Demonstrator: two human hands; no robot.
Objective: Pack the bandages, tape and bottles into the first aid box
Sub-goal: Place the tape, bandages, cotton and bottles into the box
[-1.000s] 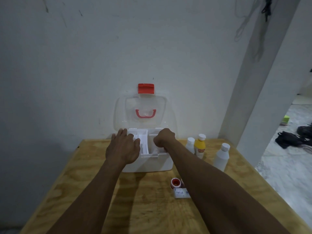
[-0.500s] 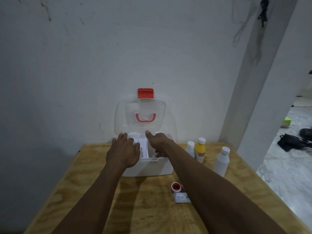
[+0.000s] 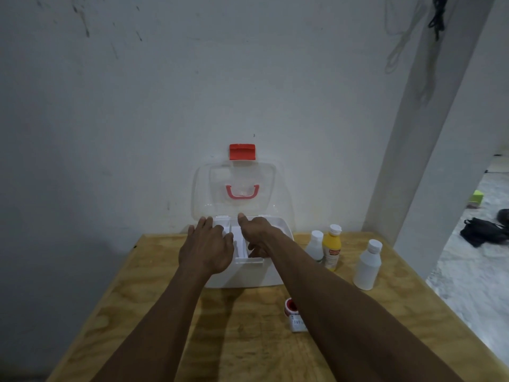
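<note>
Plywood bench [image 3: 143, 321] carries the white first aid box [image 3: 248, 274] at its far edge against the wall, clear lid [image 3: 237, 188] upright with red latch [image 3: 242, 151] on top. Left hand [image 3: 205, 250] lies flat over the box's left compartments, fingers [image 3: 202, 226] straight and slightly spread; right hand [image 3: 254, 234] reaches into the right compartment, thumb extended, other fingers curled down out of sight, contents not discernible. Right of the box: small white bottle [image 3: 315, 245], yellow bottle [image 3: 332, 250], larger white bottle [image 3: 367, 264]; nearer, a red-cored tape roll [image 3: 291, 306] just beside a small white packet [image 3: 297, 323].
</note>
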